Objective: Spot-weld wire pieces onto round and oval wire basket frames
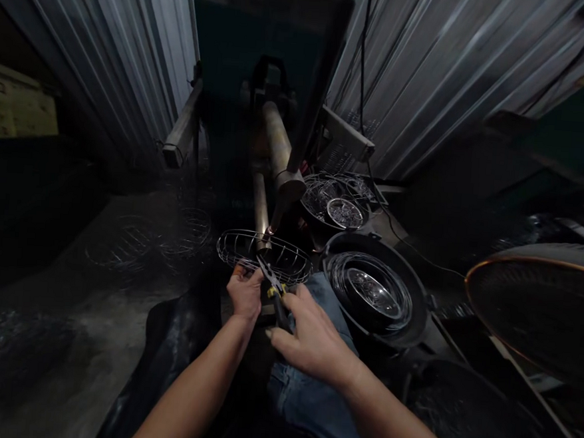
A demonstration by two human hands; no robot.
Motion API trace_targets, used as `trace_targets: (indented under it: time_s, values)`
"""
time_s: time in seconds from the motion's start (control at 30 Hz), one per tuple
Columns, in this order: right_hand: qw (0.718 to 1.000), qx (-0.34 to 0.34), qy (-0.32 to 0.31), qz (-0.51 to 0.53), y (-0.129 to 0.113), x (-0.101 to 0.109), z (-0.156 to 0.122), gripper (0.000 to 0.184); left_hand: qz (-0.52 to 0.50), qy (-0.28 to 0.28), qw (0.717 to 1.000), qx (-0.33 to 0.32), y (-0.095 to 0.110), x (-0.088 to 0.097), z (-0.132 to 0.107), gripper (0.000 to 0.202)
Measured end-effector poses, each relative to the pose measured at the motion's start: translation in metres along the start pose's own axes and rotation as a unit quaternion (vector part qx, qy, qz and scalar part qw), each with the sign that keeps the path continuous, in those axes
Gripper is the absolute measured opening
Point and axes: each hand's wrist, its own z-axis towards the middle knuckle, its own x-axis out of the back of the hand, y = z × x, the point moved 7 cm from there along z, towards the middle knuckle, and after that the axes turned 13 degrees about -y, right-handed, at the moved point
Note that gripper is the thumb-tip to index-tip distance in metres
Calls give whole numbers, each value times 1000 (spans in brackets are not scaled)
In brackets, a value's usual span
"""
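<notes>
My left hand (245, 294) is closed on the near rim of a round wire basket (294, 254), which hangs about the lower metal arm of a machine. In my right hand (309, 330) is a pair of pliers (277, 295) with dark and yellow handles. The plier jaws point up and left, to the basket's near rim beside my left fingers; whether they grip a wire I cannot tell. Above the basket, the machine's upper metal arm (280, 145) ends in a thin tip close to the lower arm (261, 207).
To the right stands a black basin (327, 248) with wire rings and a shiny bowl (374, 293) of small metal pieces. Behind it, another basin holds wire and a small bowl (345, 213). Wire frames (185, 235) lie on the floor at left. A round fan-like guard (539, 263) is at far right.
</notes>
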Motion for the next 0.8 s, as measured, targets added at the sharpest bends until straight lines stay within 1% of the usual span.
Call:
trace_targets:
  time_s: [0.13, 0.23, 0.3, 0.4, 0.53, 0.7, 0.8]
  values:
    - [999, -10, 27, 14, 8, 1, -1, 13, 20, 8, 1000, 4, -6, 3, -1, 43]
    - [999, -4, 31, 18, 9, 2, -2, 13, 23, 6, 1000, -5, -6, 5, 0, 40]
    - [999, -7, 33, -6, 9, 2, -1, 11, 29, 3, 999, -15, -2, 5, 2, 40]
    - [997, -23, 44, -66, 8, 3, 1, 14, 40, -7, 999, -22, 3, 4, 4, 40]
    - [991, -25, 41, -124, 2, 4, 5, 15, 42, -7, 999, -12, 2, 6, 7, 40]
    - [989, -9, 41, -144, -2, 6, 5, 15, 9, 23, 1000, -9, -2, 8, 4, 46]
    - [988, -3, 52, -144, -3, 8, 4, 14, 0, 18, 1000, -6, -3, 4, 5, 47]
